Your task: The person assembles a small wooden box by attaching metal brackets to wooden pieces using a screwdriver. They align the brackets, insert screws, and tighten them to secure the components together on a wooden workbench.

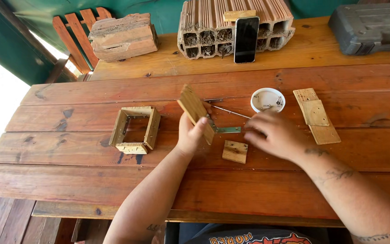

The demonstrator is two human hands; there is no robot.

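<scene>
A: Head view first: what is the left hand [190, 133] doing?

B: Its fingers are clamped on a small wooden panel [196, 112], held tilted on edge above the counter [68, 180], near the middle. A metal angle bracket [224, 129] sticks out from the panel's lower end toward the right hand [271, 134].

A: And the right hand?

B: It rests low on the counter, fingers curled together at the bracket's tip; whether they actually pinch anything, I cannot tell. A thin metal rod [231, 111] lies just beyond it.

A: How would that panel handle?

B: I'd judge it light and stiff, rough-sawn, so unlikely to slip. Gripping across the flat faces near the lower edge, as now, looks steady.

A: What else is around?

B: An open square wooden frame [135, 129] to the left, a small wood block [235, 151] in front, a white dish of screws [267, 100] behind, stacked wooden pieces [316, 114] at right. A phone [246, 39] leans against a hollow brick [235, 27] farther back.
</scene>
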